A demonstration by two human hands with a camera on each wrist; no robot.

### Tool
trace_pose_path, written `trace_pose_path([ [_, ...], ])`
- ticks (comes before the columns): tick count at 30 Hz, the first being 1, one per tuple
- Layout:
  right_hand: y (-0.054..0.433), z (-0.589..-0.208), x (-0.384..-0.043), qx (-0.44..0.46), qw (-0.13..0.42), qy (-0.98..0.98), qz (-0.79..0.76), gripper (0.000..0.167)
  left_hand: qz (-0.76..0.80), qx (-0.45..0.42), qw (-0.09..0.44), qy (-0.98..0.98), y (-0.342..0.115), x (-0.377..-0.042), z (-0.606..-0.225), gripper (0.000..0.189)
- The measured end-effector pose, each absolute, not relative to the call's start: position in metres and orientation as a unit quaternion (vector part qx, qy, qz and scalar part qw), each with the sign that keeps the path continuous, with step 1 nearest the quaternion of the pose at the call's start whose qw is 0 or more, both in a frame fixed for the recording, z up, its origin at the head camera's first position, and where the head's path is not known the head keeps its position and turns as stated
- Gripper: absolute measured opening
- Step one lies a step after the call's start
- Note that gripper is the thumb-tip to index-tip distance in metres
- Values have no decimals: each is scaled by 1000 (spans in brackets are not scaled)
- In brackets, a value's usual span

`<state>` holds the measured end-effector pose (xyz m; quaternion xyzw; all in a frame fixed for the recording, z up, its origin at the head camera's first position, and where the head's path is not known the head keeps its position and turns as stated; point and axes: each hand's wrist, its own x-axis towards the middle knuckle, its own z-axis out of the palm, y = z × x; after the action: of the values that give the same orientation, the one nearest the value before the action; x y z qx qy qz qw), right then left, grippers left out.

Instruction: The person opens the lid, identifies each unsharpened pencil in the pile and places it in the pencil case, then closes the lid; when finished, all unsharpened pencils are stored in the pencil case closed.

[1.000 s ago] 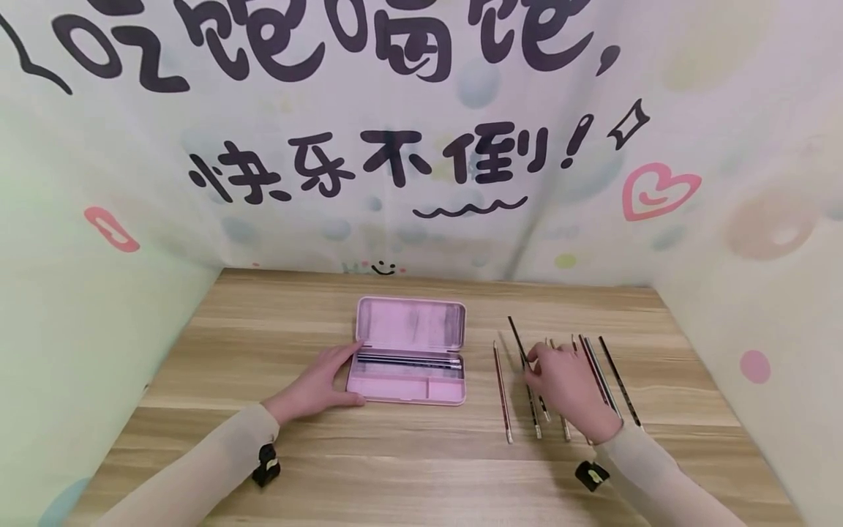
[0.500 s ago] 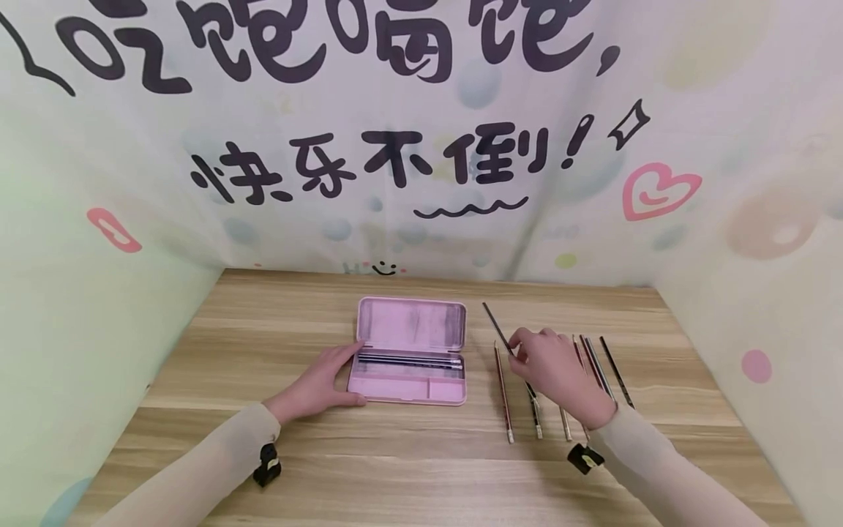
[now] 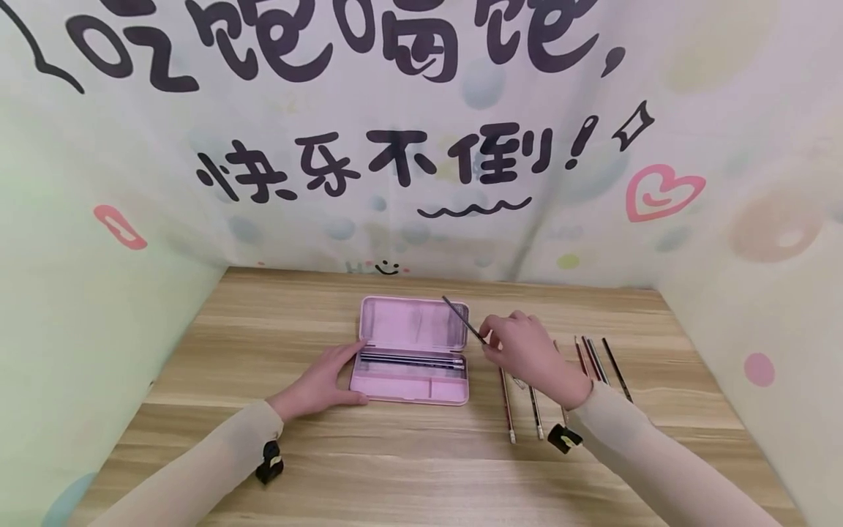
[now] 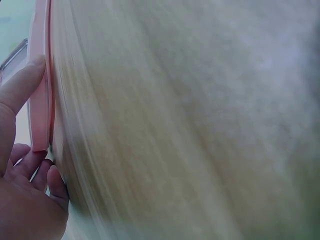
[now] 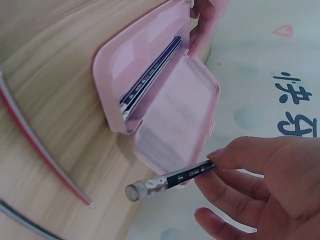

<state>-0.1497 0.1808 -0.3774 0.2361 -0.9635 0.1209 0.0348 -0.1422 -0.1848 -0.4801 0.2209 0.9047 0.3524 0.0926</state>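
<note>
pencil (image 5: pixel 186 175): right hand (image 3: pixel 527 353) pinching, left (image 3: pixel 317 382) gripping case (image 3: pixel 395 388)

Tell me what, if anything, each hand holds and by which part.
The right hand pinches a dark pencil around mid-shaft, its eraser end free. The left hand grips the open pink case by its left end.

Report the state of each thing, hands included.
Pink rectangular pencil case: open, lid tipped back
Slim dark pencils inside: lying lengthwise
Slim black eraser-tipped pencil: raised, tilted
Left hand: gripping the case
Right hand: pinching that pencil
Loose slim red and black pencils: lying on brown wood-grain table
</note>
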Motion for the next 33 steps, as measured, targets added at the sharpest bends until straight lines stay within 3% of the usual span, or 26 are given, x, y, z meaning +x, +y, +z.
trace_pose_path([
  [22, 119, -400, -178, 411, 13, -908, 77, 11, 362, 222, 88, 901, -186, -142, -480, 102],
  [33, 94, -428, -181, 421, -1, -905, 57, 9, 363, 215, 96, 902, -188, -144, -487, 105],
])
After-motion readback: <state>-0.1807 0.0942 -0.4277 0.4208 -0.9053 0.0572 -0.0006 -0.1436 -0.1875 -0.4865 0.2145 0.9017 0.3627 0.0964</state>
